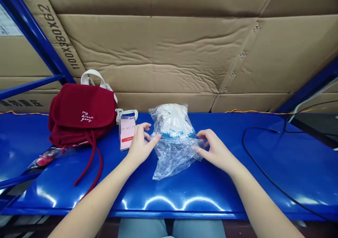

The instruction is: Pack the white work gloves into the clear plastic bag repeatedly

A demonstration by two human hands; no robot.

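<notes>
A clear plastic bag [173, 153] lies on the blue shelf [200, 185] in front of me, with a white bundle with blue ends [173, 121] packed in its far half. My left hand [141, 142] pinches the bag's left edge between thumb and fingers. My right hand [213, 150] grips the bag's right edge, fingers curled on the plastic. The near half of the bag is flat and crumpled.
A dark red drawstring bag [81, 113] with white straps sits at the left. A phone [127, 132] showing a timer lies beside my left hand. A black cable [253, 167] loops across the right side. Cardboard boxes [169, 54] stand behind the shelf.
</notes>
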